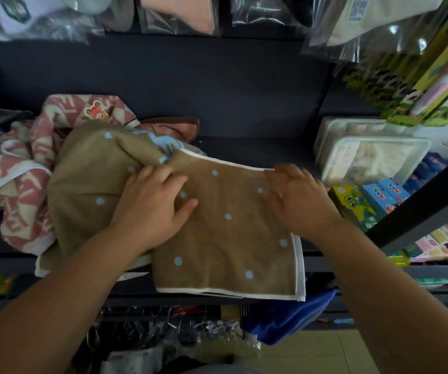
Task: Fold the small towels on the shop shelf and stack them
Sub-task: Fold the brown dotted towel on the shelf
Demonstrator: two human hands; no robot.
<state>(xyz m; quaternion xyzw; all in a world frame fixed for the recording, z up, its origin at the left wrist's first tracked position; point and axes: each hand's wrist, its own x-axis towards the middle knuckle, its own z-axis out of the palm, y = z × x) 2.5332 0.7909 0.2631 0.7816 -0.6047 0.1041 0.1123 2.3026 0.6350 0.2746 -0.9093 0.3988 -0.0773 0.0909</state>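
The brown towel point(225, 238) lies on the shelf point(258, 155), its white hem nearest, under both hands. The right grip point(295, 201) presses flat, fingers straight. The left grip point(152, 201) curls into bunched cloth, which is best pulled taut before creasing. Beyond and left of it, pink towels point(23, 184) lie unfolded.

No legible text: only blurred print on hanging packets point(374, 22) and small boxes point(384, 195).
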